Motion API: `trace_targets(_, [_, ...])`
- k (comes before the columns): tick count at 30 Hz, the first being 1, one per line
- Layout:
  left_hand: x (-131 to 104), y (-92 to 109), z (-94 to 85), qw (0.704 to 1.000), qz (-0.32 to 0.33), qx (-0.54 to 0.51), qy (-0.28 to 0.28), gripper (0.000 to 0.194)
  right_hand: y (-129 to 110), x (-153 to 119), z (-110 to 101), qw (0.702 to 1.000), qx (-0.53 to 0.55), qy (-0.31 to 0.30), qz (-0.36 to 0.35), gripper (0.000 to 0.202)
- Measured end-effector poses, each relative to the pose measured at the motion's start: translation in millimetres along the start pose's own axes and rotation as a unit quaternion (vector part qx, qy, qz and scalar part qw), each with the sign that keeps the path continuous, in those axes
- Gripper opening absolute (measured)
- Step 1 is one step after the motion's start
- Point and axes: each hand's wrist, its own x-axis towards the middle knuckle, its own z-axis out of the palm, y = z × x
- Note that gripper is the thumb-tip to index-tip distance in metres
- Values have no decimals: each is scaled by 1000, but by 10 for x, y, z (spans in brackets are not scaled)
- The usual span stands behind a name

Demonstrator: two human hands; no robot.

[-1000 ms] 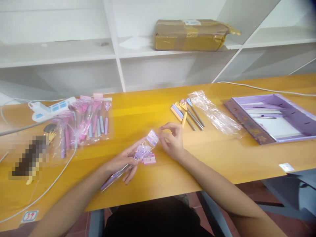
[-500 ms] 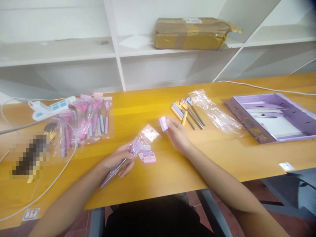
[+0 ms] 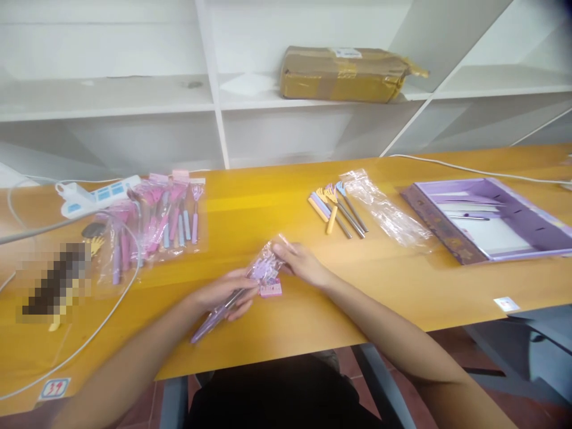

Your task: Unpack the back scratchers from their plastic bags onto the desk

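Observation:
My left hand (image 3: 232, 292) is closed around a purple back scratcher (image 3: 218, 313) inside a clear plastic bag, its claw end pointing up and to the right. At the upper end of the clear plastic bag (image 3: 270, 250), my right hand (image 3: 301, 262) pinches the film between thumb and fingers. Whether a card is also in that pinch is hidden. Small pink printed cards (image 3: 271, 288) lie on the table just under the bag's claw end.
Bagged back scratchers (image 3: 172, 214) lie at left, near a power strip (image 3: 105, 193) and white cable. Loose claw heads and handles (image 3: 337, 208) lie ahead, beside empty plastic bags (image 3: 388, 211). A purple box (image 3: 447, 238) stands at right; a taped carton (image 3: 344, 74) rests on the shelf.
My right hand has moved left and down from holding a small card in the air to the bag's upper end. The left hand keeps its hold on the bagged back scratcher.

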Motion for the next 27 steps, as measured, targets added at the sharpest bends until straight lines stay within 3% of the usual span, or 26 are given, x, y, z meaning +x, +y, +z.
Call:
trace_targets(3, [-3,-15,-21,997,-15,45,-65,37,-247,-27,-136,975,-27,215,-56,66])
trace_targets(7, [-14,1,-68,992,-18,98,-72,48,-541,-133,-452,943,-125,286,-118,61])
trace_targets(9, [-19,6,-70,991,-17,111,-67,47,-575,-193,-500,926,-105,330,-147,56])
trace_targets(11, [-29,9,-55,989,-19,134,-56,42,-538,-241,-434,927,-68,327,-170,48])
trace_targets(14, [-46,9,-27,984,-34,163,-61,42,-476,-284,-333,968,-51,196,-147,36])
trace_targets(15, [-50,8,-21,983,-39,167,-65,43,-488,-293,-377,971,-36,185,-146,32])
trace_targets(16, [-52,7,-17,982,-44,169,-67,44,-525,-300,-486,966,-17,202,-157,28])
trace_targets(18, [-49,6,-15,982,-52,170,-62,44,-660,-307,-909,933,22,295,-205,20])
trace_targets(20, [-39,10,-18,984,-59,160,-54,41,-823,-295,-1519,890,15,388,-239,13])
trace_targets(22, [-24,17,-24,988,-61,137,-47,39,-928,-249,-2139,861,-44,468,-195,5])
trace_targets(24, [-9,21,-31,992,-54,107,-42,37,-929,-160,-2615,850,-203,476,-95,13])
trace_targets(27, [7,15,-42,995,-48,76,-32,35,-789,21,-2949,803,-424,419,-18,29])
